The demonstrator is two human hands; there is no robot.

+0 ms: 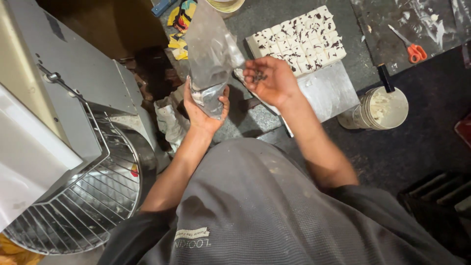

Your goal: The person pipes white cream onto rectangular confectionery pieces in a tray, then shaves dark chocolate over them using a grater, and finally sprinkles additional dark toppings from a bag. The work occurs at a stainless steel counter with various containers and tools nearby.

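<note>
My left hand (205,109) grips the lower part of a clear plastic bag (210,49), held upright. To its right, my right hand (271,80) is cupped palm up with a small pile of dark bits (258,76) in it. Just beyond that hand lies a block of white squares (299,37) cut in a grid and dotted with dark bits, resting on a metal sheet (331,93).
A grey mixer with a wire guard (93,196) stands at the left. A white tub (385,109) with a dark handle sits at the right. Orange-handled scissors (412,48) lie on a dark board at the top right. Crumpled bags lie near the mixer.
</note>
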